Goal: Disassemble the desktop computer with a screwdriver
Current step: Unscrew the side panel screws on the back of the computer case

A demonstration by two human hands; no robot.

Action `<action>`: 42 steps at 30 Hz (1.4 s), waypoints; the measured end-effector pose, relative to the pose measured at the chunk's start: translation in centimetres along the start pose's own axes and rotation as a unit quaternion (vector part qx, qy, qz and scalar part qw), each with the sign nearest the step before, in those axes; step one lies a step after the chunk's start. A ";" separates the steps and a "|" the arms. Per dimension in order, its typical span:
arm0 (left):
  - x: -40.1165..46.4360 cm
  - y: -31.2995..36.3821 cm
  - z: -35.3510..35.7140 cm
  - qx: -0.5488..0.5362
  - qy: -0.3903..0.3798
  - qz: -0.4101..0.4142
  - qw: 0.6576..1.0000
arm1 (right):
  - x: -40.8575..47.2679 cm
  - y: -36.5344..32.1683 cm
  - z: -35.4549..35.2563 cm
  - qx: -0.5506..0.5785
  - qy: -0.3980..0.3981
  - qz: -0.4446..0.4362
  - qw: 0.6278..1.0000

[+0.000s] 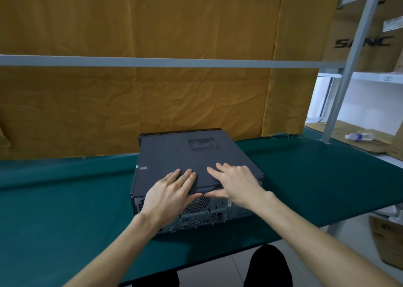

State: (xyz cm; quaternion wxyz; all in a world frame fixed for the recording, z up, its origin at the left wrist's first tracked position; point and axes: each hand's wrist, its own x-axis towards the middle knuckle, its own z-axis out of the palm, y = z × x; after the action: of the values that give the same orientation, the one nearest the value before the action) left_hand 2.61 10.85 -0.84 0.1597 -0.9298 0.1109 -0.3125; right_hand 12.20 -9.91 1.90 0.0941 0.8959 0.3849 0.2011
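Note:
A dark grey desktop computer (150, 175) lies flat on the green table (65, 199), its rear panel (202, 212) with fan grille and ports facing me. Both of my hands sit on the near edge of its top cover (174, 153). My left hand (168, 193) lays its fingers flat on the cover, thumb tucked under the rear lip. My right hand (237, 184) does the same beside it, its thumb stretched along beneath the lip. The cover's near edge stands slightly proud of the chassis. No screwdriver is in view.
A yellow cloth (152, 103) hangs behind the table, crossed by a grey metal rail (152, 61). On the right is a slanted metal post (344, 90), shelves with cardboard boxes (370, 42) and a lying water bottle (359, 136). Another box (388, 238) stands below the table's right edge.

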 end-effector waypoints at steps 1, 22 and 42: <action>0.0 0.0 0.0 0.000 0.000 -0.001 1.000 | 0.3 0.2 -0.1 -0.020 -0.001 -0.014 1.000; 0.1 -0.4 0.0 -0.005 0.040 0.002 0.999 | 1.1 1.0 -0.9 -0.051 0.012 -0.055 0.997; 1.4 -1.2 -2.4 -0.005 0.038 0.012 0.999 | 1.8 1.9 -1.8 -0.004 0.053 -0.074 0.996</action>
State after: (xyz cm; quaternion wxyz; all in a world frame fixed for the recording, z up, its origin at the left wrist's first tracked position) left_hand 2.32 11.00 2.21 0.1539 -0.9168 0.1293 -0.3451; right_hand 13.76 -9.91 4.70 0.0915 0.8528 0.4535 0.2423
